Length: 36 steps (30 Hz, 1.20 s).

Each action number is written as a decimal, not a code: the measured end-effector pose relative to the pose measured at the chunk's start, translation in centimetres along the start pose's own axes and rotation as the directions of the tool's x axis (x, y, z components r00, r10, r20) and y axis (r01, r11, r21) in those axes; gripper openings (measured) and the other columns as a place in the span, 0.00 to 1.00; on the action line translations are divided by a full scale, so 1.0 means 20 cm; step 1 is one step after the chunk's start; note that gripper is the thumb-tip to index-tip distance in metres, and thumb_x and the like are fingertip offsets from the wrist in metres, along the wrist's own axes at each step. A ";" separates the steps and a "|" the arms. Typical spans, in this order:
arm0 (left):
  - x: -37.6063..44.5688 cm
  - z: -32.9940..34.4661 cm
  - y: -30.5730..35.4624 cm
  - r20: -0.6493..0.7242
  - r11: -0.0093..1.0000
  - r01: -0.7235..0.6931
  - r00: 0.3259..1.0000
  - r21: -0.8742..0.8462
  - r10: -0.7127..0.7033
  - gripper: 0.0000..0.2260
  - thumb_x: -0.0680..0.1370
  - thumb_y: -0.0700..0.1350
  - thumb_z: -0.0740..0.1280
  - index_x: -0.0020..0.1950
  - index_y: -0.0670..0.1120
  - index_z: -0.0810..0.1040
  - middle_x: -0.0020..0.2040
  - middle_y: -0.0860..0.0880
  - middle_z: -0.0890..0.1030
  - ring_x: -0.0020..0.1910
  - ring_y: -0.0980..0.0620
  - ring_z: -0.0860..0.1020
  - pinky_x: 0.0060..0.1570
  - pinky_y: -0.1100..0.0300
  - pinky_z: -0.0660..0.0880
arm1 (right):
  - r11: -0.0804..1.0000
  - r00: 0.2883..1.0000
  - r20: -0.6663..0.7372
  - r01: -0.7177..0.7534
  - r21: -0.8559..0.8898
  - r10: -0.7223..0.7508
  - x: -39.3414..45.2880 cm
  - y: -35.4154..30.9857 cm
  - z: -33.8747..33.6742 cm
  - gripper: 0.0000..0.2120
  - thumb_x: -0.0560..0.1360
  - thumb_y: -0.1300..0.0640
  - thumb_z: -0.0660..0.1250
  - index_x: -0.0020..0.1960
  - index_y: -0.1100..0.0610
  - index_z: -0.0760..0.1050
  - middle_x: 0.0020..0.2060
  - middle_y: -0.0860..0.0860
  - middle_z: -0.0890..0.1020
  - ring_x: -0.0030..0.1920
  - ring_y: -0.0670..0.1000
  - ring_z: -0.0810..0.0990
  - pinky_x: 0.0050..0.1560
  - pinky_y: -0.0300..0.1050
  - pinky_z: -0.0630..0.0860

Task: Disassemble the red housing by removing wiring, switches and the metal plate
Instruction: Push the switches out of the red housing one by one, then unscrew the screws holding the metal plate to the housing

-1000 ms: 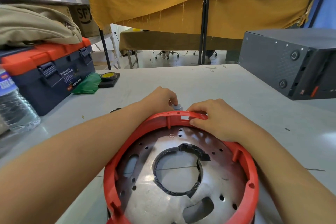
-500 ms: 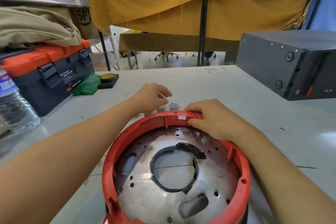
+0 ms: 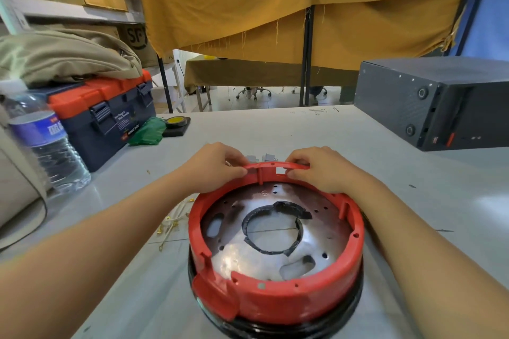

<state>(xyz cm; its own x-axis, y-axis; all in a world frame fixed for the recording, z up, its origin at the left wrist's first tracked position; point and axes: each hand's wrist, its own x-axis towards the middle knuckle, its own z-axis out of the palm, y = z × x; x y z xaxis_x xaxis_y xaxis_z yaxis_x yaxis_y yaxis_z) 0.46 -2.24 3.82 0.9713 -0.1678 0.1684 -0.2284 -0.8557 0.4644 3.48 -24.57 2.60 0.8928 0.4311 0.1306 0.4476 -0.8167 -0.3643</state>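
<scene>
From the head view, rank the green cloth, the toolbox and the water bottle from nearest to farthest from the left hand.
Measured from the left hand:
1. Green cloth, just up-left of the hand on the table.
2. Toolbox, behind and left of the cloth.
3. Water bottle, at the far left edge.

A bright red round housing (image 3: 275,294) with a black base ring holds a shiny silver perforated metal plate (image 3: 264,253) at centre frame. Mustard-yellow curtain (image 3: 275,8) hangs above; a navy toolbox (image 3: 110,118) with orange lid sits at left.
</scene>
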 end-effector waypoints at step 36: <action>-0.25 0.07 0.04 -0.016 0.341 0.159 0.889 -0.927 -0.458 0.13 0.80 0.47 0.63 0.63 0.44 0.73 0.59 0.45 0.76 0.59 0.48 0.76 0.53 0.52 0.75 | 0.514 0.929 -0.369 0.300 0.803 0.035 -0.49 -0.30 -0.32 0.10 0.77 0.55 0.66 0.48 0.61 0.80 0.39 0.60 0.82 0.36 0.56 0.81 0.41 0.48 0.77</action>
<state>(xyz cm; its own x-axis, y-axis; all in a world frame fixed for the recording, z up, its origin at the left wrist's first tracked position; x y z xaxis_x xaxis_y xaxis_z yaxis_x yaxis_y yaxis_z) -4.54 -2.80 2.07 0.9669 0.2505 -0.0494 0.0156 0.1354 0.9907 -7.51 -26.38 9.40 0.8634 0.2303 0.4489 0.4575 0.0175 -0.8890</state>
